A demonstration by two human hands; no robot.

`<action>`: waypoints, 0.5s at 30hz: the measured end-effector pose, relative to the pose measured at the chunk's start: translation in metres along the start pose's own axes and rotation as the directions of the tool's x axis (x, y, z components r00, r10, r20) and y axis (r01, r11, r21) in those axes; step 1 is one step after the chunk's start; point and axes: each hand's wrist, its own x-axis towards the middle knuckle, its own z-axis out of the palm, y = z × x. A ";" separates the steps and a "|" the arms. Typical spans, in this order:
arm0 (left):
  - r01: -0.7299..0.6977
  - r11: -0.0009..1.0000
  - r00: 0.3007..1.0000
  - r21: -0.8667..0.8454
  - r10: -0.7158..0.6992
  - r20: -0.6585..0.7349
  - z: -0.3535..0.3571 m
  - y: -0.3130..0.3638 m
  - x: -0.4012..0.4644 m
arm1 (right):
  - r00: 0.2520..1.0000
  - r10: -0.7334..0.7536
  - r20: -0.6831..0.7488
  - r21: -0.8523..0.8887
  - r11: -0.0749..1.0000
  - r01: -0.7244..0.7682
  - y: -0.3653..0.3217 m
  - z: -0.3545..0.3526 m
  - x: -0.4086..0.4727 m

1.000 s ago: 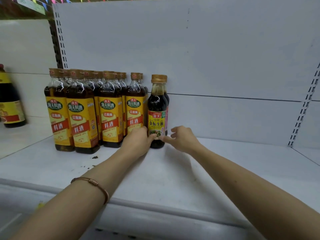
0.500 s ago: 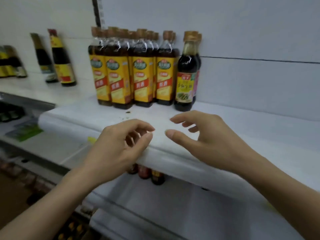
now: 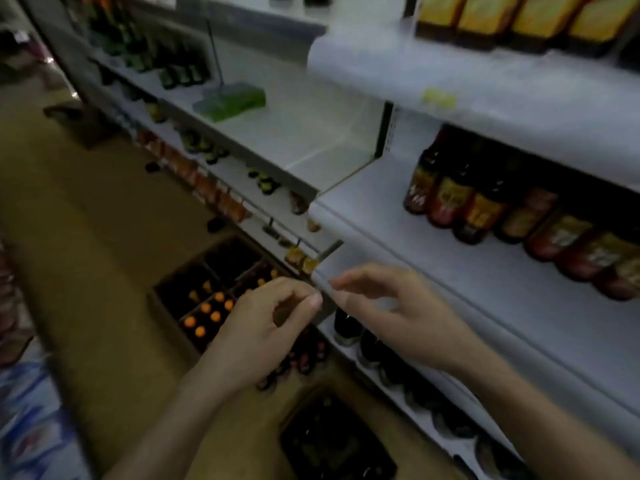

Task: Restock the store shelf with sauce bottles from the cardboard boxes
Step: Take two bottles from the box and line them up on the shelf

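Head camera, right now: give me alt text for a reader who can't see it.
Both hands, left and right, hover empty with loosely curled fingers above an open cardboard box of orange-capped bottles on the floor. To the right, white store shelves hold a row of dark sauce bottles. The picture is blurred.

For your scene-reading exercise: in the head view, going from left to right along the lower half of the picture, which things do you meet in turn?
Blue patterned cloth → cardboard box of orange-capped bottles → left hand → right hand → row of dark sauce bottles on the white shelf.
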 end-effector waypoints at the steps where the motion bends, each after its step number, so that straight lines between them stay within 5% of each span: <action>1: 0.020 1.000 1.000 -0.004 -0.020 -0.006 -0.004 -0.008 -0.010 | 1.000 0.010 0.011 0.024 1.000 -0.010 -0.001 0.013 -0.003; 9: 0.142 0.990 0.988 0.015 -0.142 0.063 0.000 -0.062 -0.072 | 0.980 0.153 0.124 0.083 0.983 -0.164 0.021 0.070 -0.040; 15: 0.391 0.920 0.919 -0.011 -0.390 0.055 0.033 -0.085 -0.096 | 0.936 0.237 0.261 0.066 0.963 -0.262 0.076 0.077 -0.044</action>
